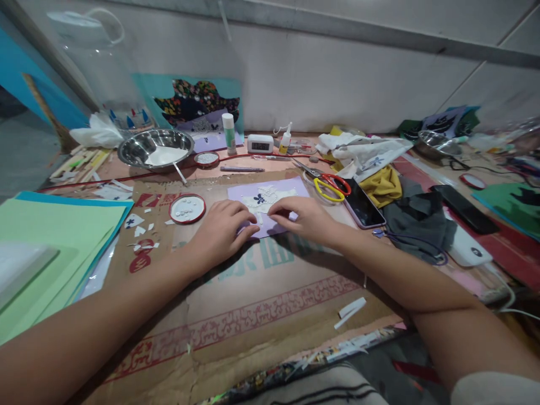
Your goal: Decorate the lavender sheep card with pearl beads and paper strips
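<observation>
A lilac sheet of paper (291, 188) lies on a flattened cardboard mat (261, 292), with a white cut-out shape bearing a dark blue flower and small pearl beads (264, 198) stuck on it. My left hand (221, 230) rests on the near left corner of the sheet, fingers curled down onto the paper. My right hand (306, 219) presses on the near right part, fingertips pinched together at the white shape's lower edge. What the fingertips hold is too small to make out.
A red-rimmed lid with beads (187, 208) sits left of the hands. Steel bowl (155, 148), glue stick (229, 133), small glue bottle (286, 139), clock (260, 144) stand behind. Scissors (329, 183), a phone (363, 205) and cloth (415, 222) lie right. Green paper stack (59, 236) lies left.
</observation>
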